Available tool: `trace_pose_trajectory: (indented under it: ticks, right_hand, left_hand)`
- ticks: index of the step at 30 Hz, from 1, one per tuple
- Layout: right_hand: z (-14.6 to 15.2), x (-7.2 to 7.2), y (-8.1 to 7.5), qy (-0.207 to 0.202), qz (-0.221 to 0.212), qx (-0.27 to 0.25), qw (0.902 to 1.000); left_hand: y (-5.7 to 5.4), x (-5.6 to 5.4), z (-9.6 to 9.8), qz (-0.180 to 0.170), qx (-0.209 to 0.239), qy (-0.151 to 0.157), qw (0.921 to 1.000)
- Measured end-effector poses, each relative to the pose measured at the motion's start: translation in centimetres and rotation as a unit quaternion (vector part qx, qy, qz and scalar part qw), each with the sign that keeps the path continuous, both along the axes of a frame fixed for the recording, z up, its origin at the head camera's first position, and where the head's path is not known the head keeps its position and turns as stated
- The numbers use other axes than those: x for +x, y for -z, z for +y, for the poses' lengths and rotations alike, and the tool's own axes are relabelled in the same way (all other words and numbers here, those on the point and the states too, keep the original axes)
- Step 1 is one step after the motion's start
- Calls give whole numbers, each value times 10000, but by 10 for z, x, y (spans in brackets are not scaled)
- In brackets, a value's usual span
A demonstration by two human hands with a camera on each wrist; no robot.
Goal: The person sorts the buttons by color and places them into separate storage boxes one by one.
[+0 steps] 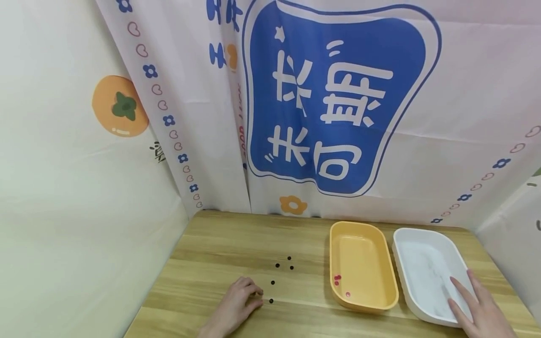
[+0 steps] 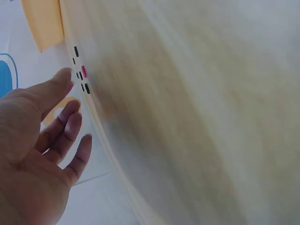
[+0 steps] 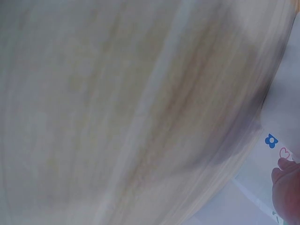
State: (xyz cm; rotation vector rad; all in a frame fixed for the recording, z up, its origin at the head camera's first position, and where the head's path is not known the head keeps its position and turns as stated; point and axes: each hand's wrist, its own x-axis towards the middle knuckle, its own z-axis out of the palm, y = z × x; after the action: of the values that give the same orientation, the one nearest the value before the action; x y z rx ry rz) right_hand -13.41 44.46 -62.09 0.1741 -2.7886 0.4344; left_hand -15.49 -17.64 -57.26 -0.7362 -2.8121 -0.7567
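Left hand: we see the left hand [image 1: 236,303] over the wooden table [image 1: 220,249], fingers loosely bent, thumb and fingertips slightly apart.
Black beads: five black beads [image 1: 272,282] lie on the table, the closest just beside those fingertips.
Red beads: we find four red beads [image 1: 348,294] inside the yellow tray [image 1: 359,256].
Right hand: the right hand [image 1: 482,310], fingers spread, reaches over the near right rim of the white tray [image 1: 418,256].

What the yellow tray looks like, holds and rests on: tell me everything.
The yellow tray is oblong, open-topped and round-cornered, apparently smooth plastic. It stands upright on the wooden table, left of the white tray. Small red pieces lie inside near its left wall. Neither the left hand nor the right hand touches it.
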Motion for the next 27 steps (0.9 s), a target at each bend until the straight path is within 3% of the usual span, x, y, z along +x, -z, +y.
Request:
trace_pose_trajectory:
  ticks: [8, 14, 21, 27]
  right_hand:
    - [-1, 2, 2, -14, 28, -14, 10000]
    - [0, 1, 2, -29, -36, 8, 10000]
    - [0, 1, 2, -36, 50, -67, 10000]
    - [0, 0, 0, 6, -8, -62, 10000]
  left_hand:
    - [8, -4, 0, -509, 16, 47, 9987]
    - [10, -6, -1, -644, 349, 87, 9973]
    - [17, -13, -5, -1114, 861, -92, 9900]
    - [18, -14, -8, -1255, 1060, -67, 9864]
